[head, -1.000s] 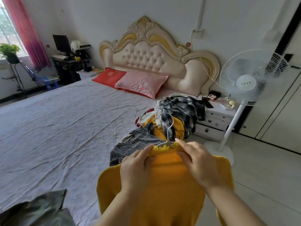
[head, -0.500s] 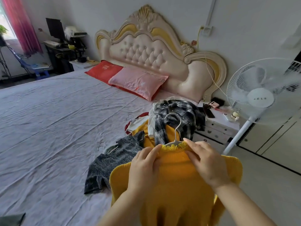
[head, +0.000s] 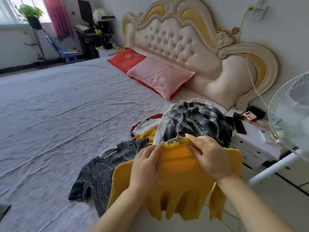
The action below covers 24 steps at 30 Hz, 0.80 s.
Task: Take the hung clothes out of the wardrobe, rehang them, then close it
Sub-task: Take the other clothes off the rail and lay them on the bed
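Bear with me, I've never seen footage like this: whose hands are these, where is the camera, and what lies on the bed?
There is no machine here. One camera sits on a person's head and looks forward and down at their own two hands. The left hand and the right hand both pinch the neckline of a yellow sweater, which sits on a white hanger. On the bed lie a grey T-shirt and a heap of clothes topped by a plaid shirt.

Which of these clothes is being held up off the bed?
The yellow sweater: the left hand and right hand grip its neckline. The grey top and the plaid shirt lie on the bed.
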{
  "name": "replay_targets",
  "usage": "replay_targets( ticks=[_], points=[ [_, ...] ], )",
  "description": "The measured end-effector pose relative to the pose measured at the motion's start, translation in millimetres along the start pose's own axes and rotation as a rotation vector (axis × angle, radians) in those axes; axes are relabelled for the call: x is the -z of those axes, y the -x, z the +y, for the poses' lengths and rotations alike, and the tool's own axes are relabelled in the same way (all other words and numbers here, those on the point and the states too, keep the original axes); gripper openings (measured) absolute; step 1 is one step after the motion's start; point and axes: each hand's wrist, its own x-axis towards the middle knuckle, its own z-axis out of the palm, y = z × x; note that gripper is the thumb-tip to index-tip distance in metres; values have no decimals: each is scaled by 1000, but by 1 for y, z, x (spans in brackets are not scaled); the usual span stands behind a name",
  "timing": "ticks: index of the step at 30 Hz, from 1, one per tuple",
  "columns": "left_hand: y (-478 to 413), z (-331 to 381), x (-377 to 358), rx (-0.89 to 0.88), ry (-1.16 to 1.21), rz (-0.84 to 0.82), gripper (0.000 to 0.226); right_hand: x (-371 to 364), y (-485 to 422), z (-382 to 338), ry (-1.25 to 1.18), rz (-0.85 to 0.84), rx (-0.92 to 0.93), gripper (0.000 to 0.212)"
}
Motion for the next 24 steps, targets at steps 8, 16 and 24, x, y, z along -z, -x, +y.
replay_targets(
  ticks=[8, 16, 24],
  points=[
    [-59, 6, -53, 233, -15, -46, 52, -43, -64, 84, -133, -64, 123, 39],
    [-132, -38, -100, 284, -11, -89, 54, -113, -131, 135, -127, -139, 164, 38],
    [-209, -97, -124, 328, -13, -117, 55, -184, -206, 160, -163, -228, 164, 38]
  ],
)
